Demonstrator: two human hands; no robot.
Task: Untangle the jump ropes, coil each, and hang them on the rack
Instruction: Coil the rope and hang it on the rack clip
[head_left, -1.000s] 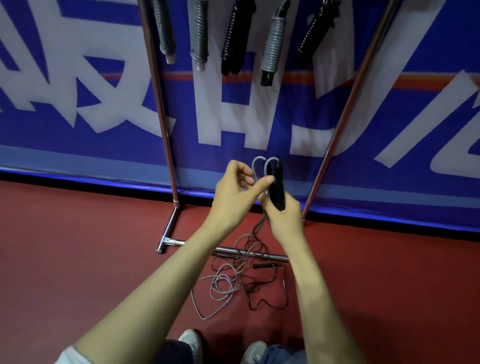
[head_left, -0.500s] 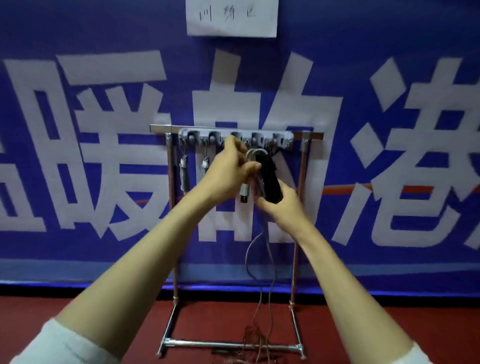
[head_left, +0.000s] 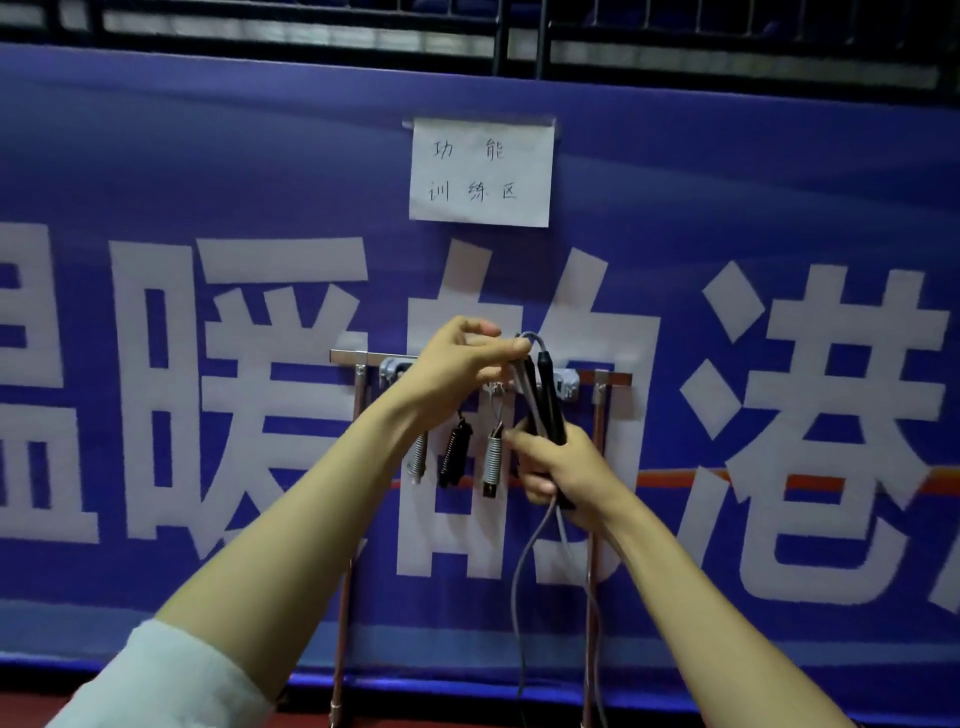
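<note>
1. Our right hand (head_left: 566, 467), centre-right of the frame, is clenched round the two black handles (head_left: 545, 400) of one jump rope, holding them upright in front of the rack (head_left: 350, 357).
2. Our left hand (head_left: 457, 358), just above and to the left, pinches the grey cord (head_left: 514, 603) where it loops out of the handle tops.
3. The rest of that cord hangs loose below the right hand and runs off the bottom edge of the frame, so we judge this rope uncoiled.
4. Three coiled ropes (head_left: 493, 457) hang from the hook strip (head_left: 566, 384), under our left wrist.
5. Hung as it is, the loose cord would likely trail low and tangle again.
6. Our left hand hides much of the strip, so we cannot tell which hook is free. A blind reach could knock a neighbouring coil off.
7. The pinch on the loop looks light. A tug from the hanging cord's weight could pull it out before it catches a hook.
</note>
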